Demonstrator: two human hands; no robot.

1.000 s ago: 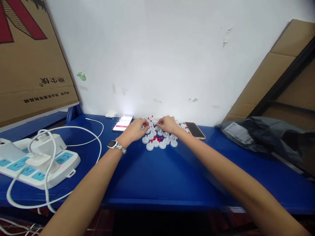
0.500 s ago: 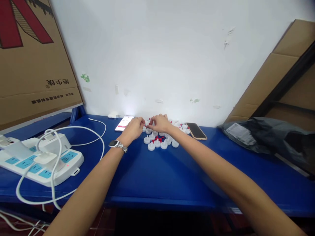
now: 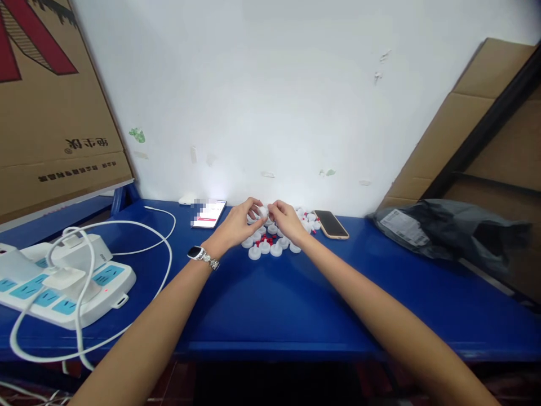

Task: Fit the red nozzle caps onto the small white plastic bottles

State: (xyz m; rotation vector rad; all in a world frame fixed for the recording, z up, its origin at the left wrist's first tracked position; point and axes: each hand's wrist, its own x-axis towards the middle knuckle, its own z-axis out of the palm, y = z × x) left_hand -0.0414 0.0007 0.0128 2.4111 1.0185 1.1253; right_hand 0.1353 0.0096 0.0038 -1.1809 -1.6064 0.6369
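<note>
A cluster of small white round caps [image 3: 265,247] with tiny red pieces [image 3: 262,239] among them lies on the blue table [image 3: 270,304] near the wall. My left hand [image 3: 236,224], with a watch on its wrist, pinches one white cap [image 3: 262,212] lifted just above the pile. My right hand [image 3: 286,219] meets it from the right, fingers pinched at the same cap; whether it holds a red piece is too small to tell.
A lit white phone [image 3: 208,213] lies left of the pile, a dark phone [image 3: 331,224] right of it. A white power strip [image 3: 63,282] with plugs and looping cables sits at the left. A dark plastic bag [image 3: 443,231] and cardboard [image 3: 465,129] stand right; a cardboard box [image 3: 51,101] leans left.
Both hands have come together and risen slightly off the pile, now with a white cap held between them. The view has shifted a little.
</note>
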